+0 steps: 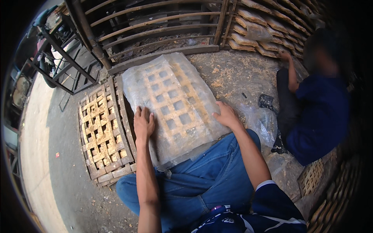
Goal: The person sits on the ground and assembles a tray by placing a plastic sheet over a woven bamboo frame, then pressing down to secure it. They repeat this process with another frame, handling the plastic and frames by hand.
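Note:
A translucent plastic sheet (pixel 136 79) lies in front of my crossed legs, spread over a pale lattice tray (pixel 160 98) that shows dimly through it. My left hand (pixel 144 123) rests on the sheet's left edge, fingers stretched out and apart. On the opposite edge sits my right hand (pixel 228 115), its thumb apart from the fingers and the palm turned inward. Neither hand holds anything that I can see. Left of the sheet, a woven bamboo lattice tray (pixel 101 132) with a wooden frame lies on the ground, seemingly on top of another.
A slatted bamboo fence (pixel 159 19) borders the far side. At right a person in dark blue (pixel 320 112) sits beside a stack of filled packs (pixel 248 39). Crumpled clear plastic (pixel 260 122) lies between us. Crumbs litter the concrete floor (pixel 229 73). A dark metal frame (pixel 58 52) stands far left.

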{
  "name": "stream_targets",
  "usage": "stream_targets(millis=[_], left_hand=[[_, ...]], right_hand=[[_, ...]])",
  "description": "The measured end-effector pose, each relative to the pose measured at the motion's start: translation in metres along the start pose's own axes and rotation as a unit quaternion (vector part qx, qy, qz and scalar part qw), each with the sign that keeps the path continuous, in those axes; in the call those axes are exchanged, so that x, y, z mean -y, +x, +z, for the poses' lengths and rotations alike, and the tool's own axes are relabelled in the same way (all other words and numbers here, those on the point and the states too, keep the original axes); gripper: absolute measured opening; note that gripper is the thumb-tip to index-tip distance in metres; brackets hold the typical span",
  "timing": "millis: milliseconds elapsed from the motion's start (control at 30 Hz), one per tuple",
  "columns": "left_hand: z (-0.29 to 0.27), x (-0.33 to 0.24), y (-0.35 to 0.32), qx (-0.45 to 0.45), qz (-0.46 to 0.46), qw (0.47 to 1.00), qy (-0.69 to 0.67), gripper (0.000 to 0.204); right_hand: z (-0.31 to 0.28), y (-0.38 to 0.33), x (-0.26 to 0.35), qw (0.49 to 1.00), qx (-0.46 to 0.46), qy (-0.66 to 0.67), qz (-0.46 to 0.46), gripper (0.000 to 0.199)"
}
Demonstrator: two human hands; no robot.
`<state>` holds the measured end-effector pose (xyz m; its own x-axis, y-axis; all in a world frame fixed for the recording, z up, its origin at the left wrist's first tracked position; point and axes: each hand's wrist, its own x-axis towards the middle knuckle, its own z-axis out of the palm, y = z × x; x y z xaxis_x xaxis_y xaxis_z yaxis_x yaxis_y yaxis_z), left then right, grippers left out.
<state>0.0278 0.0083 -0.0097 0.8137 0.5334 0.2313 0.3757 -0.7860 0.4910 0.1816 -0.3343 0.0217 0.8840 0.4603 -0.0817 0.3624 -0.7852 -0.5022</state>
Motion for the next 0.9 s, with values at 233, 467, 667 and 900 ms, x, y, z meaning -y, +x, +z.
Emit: stream_targets(millis=[233, 467, 667, 900], left_hand=[[0.0, -0.003, 0.006, -0.025, 0.016, 0.998, -0.054, 0.054], [-0.002, -0.014, 0.005, -0.059, 0.026, 0.997, -0.039, 0.054], [0.007, -0.013, 0.005, -0.049, 0.044, 0.998, -0.021, 0.057], [0.015, -0.003, -0.004, 0.032, 0.001, 0.998, 0.051, 0.059]], right_hand=[[0.003, -0.001, -0.007, 0.999, -0.04, 0.004, -0.019, 0.058], [0.004, -0.002, -0.008, 0.999, -0.034, 0.017, -0.008, 0.058], [0.0, -0.003, 0.004, 0.994, -0.094, 0.024, -0.042, 0.053], [-0.047, -0.105, 0.048, 0.963, -0.103, 0.026, -0.249, 0.045]])
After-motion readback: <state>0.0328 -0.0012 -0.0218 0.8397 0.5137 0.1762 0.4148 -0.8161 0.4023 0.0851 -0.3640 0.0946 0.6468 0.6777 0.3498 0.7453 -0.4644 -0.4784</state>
